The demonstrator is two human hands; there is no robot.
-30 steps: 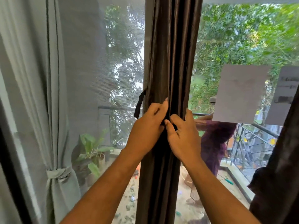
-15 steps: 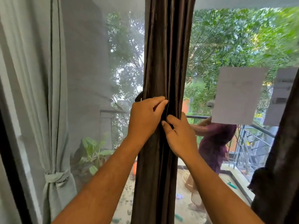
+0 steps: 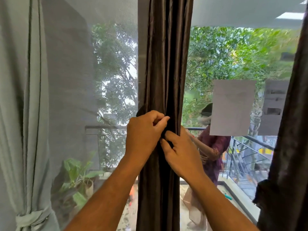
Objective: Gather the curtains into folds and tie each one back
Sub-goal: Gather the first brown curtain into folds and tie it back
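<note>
Head view: the dark brown satin curtain (image 3: 164,80) hangs gathered into a narrow column of folds at the window's middle. A dark tie-back strap (image 3: 139,112) shows at its left edge. The left hand (image 3: 143,134) and right hand (image 3: 181,154) meet at its front, fingers curled and pinching the dark strap. Far left, a pale grey curtain (image 3: 21,114) is knotted low. A potted green plant (image 3: 78,174) stands outside.

Both hands meet on the gathered brown curtain (image 3: 164,72): the left hand (image 3: 143,135) and right hand (image 3: 180,154) pinch a dark tie (image 3: 166,130) at its front. A grey curtain (image 3: 21,114) hangs tied at the left.
</note>
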